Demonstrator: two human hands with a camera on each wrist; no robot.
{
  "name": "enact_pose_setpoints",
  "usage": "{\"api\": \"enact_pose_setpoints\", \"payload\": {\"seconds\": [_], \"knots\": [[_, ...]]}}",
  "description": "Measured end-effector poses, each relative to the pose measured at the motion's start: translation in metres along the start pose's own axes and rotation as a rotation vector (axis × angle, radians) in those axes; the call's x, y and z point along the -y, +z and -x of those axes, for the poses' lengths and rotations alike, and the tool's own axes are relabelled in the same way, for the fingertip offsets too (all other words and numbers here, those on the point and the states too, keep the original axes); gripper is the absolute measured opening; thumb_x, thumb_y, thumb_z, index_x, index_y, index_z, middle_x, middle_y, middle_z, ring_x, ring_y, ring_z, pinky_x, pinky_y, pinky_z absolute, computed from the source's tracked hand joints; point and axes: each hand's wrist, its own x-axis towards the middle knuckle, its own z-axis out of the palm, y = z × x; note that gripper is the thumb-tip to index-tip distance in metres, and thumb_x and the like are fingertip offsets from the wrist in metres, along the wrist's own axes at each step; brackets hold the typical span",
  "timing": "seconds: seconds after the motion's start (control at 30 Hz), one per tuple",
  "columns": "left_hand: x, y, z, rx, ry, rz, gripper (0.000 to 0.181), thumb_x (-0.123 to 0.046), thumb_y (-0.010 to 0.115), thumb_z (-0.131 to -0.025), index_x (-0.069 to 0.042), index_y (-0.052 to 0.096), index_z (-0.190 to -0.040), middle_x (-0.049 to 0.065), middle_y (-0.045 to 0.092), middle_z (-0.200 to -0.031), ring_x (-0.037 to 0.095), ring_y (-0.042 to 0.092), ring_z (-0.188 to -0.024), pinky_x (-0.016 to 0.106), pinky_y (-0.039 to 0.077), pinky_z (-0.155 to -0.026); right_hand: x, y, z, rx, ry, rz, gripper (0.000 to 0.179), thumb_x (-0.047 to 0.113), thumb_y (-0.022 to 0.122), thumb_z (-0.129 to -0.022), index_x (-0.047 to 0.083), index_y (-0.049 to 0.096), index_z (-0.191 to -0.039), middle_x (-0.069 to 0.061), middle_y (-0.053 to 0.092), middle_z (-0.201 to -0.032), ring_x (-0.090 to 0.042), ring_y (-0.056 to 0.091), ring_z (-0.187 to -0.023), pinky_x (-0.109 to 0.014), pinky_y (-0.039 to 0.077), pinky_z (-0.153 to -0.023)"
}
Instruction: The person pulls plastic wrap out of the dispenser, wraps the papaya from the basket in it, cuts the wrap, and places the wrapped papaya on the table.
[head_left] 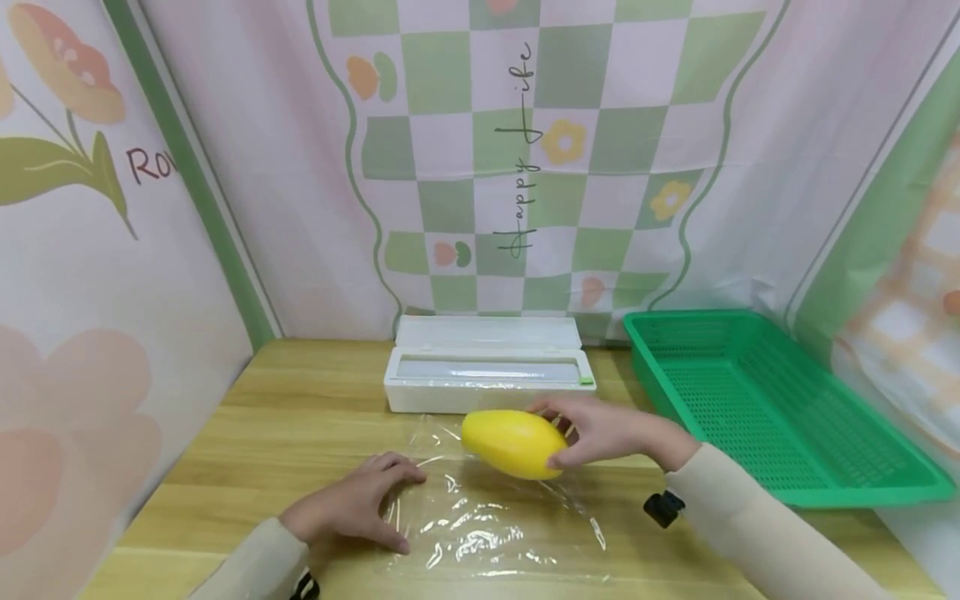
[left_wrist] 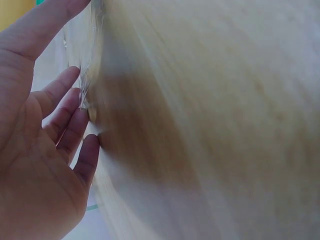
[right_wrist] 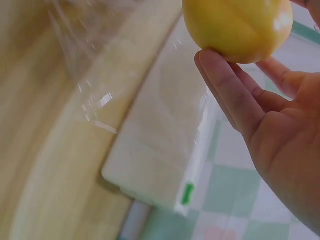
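Observation:
In the head view, my right hand [head_left: 596,429] holds a smooth, yellow oblong fruit [head_left: 513,444] by its right end, thumb on the near side and fingers behind. The fruit is over a sheet of clear plastic wrap [head_left: 480,533] spread on the wooden table. In the right wrist view its rounded end [right_wrist: 240,30] shows above the fingertips [right_wrist: 212,57]. My left hand [head_left: 356,504] rests at the left edge of the wrap, fingers loosely bent and thumb apart. The left wrist view shows these fingers [left_wrist: 90,155] right at the film's crinkled edge.
Behind the wrap stands a white plastic wrap dispenser [head_left: 491,400] with its lid [head_left: 487,333] raised and a green piece at its right end. A green slotted basket [head_left: 652,367] sits at the right. Printed curtains [head_left: 315,250] close off the back and sides of the table [head_left: 300,417].

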Motion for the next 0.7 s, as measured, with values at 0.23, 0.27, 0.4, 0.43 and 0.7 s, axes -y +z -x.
{"api": "enact_pose_setpoints", "payload": {"seconds": [0.23, 0.27, 0.4, 0.43, 0.7], "knots": [[0.0, -0.002, 0.0, 0.012, -0.019, -0.005, 0.092, -0.057, 0.086, -0.066, -0.016, 0.053, -0.141, 0.003, 0.046, -0.144, 0.028, 0.04, -0.13, 0.058, 0.037, -0.107, -0.001, 0.022, -0.013, 0.038, -0.029, 0.034, 0.075, 0.025, 0.081, -0.079, 0.007, 0.048, -0.144, -0.004, 0.058, -0.125, -0.024, 0.058, -0.111, -0.03, 0.053, -0.09], [-0.001, -0.002, 0.0, 0.013, -0.021, -0.006, 0.092, -0.057, 0.086, -0.066, -0.016, 0.053, -0.141, 0.003, 0.046, -0.144, 0.028, 0.04, -0.13, 0.058, 0.037, -0.107, -0.001, 0.024, -0.015, 0.042, -0.03, 0.041, 0.075, 0.026, 0.081, -0.079, 0.009, 0.048, -0.144, -0.004, 0.058, -0.126, -0.023, 0.058, -0.111, -0.031, 0.053, -0.09], [-0.003, -0.004, -0.001, 0.013, -0.015, 0.002, 0.092, -0.054, 0.088, -0.065, -0.014, 0.053, -0.14, 0.005, 0.046, -0.143, 0.029, 0.04, -0.129, 0.059, 0.037, -0.107, 0.002, 0.031, -0.02, 0.053, -0.049, 0.052, 0.072, 0.024, 0.081, -0.078, 0.013, 0.05, -0.142, -0.003, 0.059, -0.126, -0.021, 0.058, -0.111, -0.032, 0.053, -0.091], [-0.003, -0.004, -0.001, 0.013, -0.017, 0.001, 0.092, -0.054, 0.088, -0.065, -0.014, 0.053, -0.14, 0.005, 0.046, -0.143, 0.029, 0.04, -0.129, 0.059, 0.037, -0.107, 0.002, 0.032, -0.021, 0.054, -0.055, 0.06, 0.071, 0.024, 0.081, -0.078, 0.014, 0.05, -0.141, -0.002, 0.059, -0.126, -0.02, 0.058, -0.111, -0.032, 0.053, -0.091], [-0.003, -0.003, 0.001, 0.019, -0.041, 0.006, 0.092, -0.056, 0.088, -0.066, -0.015, 0.053, -0.141, 0.001, 0.045, -0.143, 0.027, 0.039, -0.13, 0.058, 0.036, -0.109, -0.001, 0.041, -0.028, 0.05, -0.086, 0.127, 0.074, 0.026, 0.079, -0.079, 0.009, 0.049, -0.144, 0.0, 0.058, -0.129, -0.011, 0.056, -0.109, -0.037, 0.053, -0.093]]}}
